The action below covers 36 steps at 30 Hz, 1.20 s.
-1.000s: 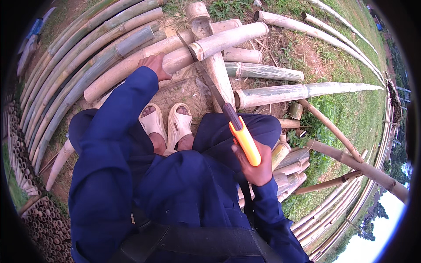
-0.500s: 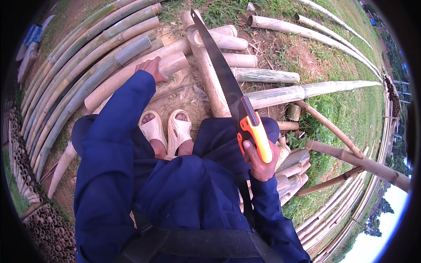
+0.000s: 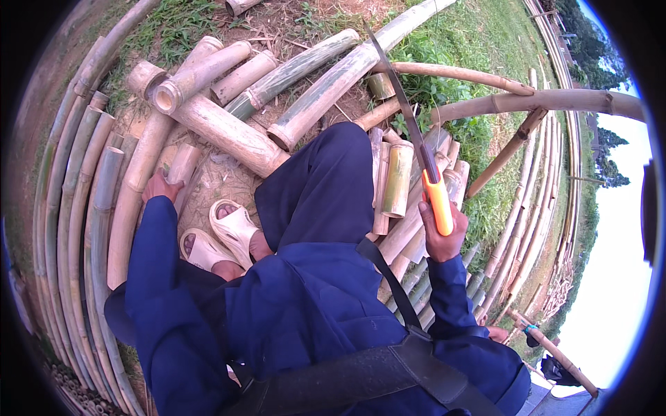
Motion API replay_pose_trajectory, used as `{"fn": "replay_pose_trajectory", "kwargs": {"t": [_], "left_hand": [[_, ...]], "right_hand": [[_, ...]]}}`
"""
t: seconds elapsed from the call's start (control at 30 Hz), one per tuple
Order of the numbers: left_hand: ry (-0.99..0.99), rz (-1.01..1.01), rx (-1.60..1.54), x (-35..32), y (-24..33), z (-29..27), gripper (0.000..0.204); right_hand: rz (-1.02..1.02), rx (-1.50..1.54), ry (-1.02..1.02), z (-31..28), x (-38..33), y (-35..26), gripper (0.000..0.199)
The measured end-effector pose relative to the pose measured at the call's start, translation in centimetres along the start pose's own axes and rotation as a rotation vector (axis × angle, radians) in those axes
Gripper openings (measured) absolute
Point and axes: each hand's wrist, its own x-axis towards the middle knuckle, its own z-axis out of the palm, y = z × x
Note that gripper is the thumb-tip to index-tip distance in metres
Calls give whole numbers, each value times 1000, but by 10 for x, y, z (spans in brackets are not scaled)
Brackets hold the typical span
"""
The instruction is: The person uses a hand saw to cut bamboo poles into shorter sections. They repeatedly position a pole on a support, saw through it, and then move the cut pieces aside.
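Note:
My right hand (image 3: 444, 236) is closed round the orange handle of a hand saw (image 3: 409, 114). Its long dark blade points up and away from me, over cut bamboo on my right. My left hand (image 3: 161, 186) grips a short bamboo piece (image 3: 182, 166) near its end, beside a longer bamboo pole (image 3: 142, 187). A thick bamboo log (image 3: 225, 135) lies crosswise on the ground ahead of my feet, and a short bamboo length (image 3: 205, 76) rests over its far end. The saw blade is apart from the piece in my left hand.
Long bamboo poles (image 3: 76, 208) lie side by side at the left. Short cut bamboo lengths (image 3: 399, 177) are heaped by my right knee. A raised bamboo pole (image 3: 541, 102) on a slanted prop stands at the right. My sandalled feet (image 3: 229, 232) are on bare soil.
The view has turned to the right. The saw has swung to the right, away from the crosswise log. My left hand keeps its grip on the short bamboo piece.

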Motion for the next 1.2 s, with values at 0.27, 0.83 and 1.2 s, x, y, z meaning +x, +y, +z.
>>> {"fn": "replay_pose_trajectory", "kwargs": {"t": [0.27,0.83,1.2], "left_hand": [[201,-7,-140,24,-6,-13,56],[465,176,-697,52,47,-135,62],[381,-77,-1041,85,99,-113,86]], "right_hand": [[111,-273,39,10,-114,99,24],[-98,-557,-684,73,-129,183,22],[203,559,-322,181,83,7,22]]}}
